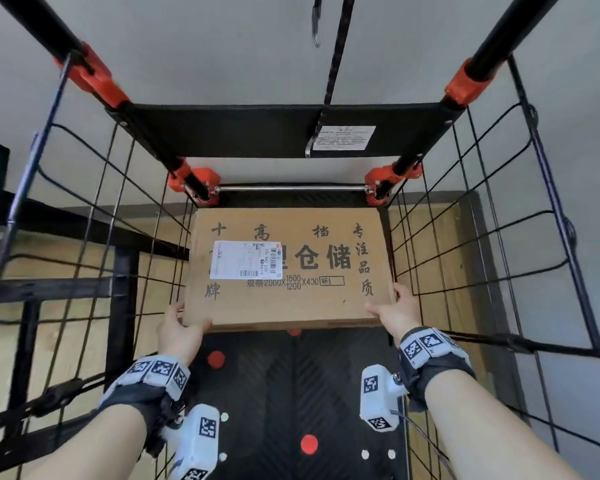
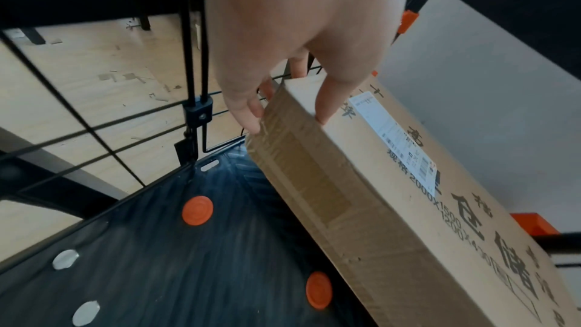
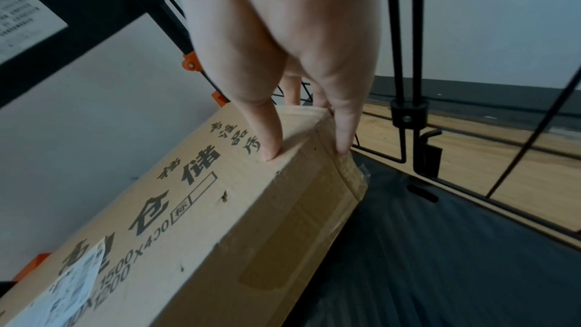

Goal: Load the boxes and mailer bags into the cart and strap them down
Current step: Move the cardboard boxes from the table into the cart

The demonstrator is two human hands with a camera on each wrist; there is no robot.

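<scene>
Far left: black frame point(image 1: 21, 258) outside the cart's wire wall, standing on a pale wood floor point(image 1: 66, 334).

Left wire side of the cart point(image 1: 94, 209), black mesh, hinged by orange clamps to black posts.

Left hand point(image 1: 179, 332) at the near left corner of the cardboard box point(image 1: 291, 268): thumb laid on the top face, fingers point(image 2: 251, 118) down the left end face, clasping that corner. Wrist strapped with a band of square black-and-white code tags.

Box lying flat inside the cart at its far end, against the back posts, over the black ribbed deck point(image 1: 291, 393) dotted with red and white round caps. Whether fully seated or slightly lifted at the near edge, cannot tell.

White shipping label point(image 1: 246, 259) stuck left of centre on the top face, barcodes visible, small print too fine to read. Printed in black on the cardboard: "十 高 档 专", large "仓储", a right-hand column "注 品 质", "牌" at lower left, and "规格 2000X1500/1200X400" with a boxed "标".

Above, black back panel with a white sticker point(image 1: 343, 137), text illegible, and a black strap point(image 1: 336, 64) with a metal hook hanging over it.

Right hand point(image 1: 395, 311) at the near right corner: thumb pressed on the top face, fingers point(image 3: 344, 133) down the right end face, grasping that corner.

Right wire side of the cart, grey wall beyond.
</scene>
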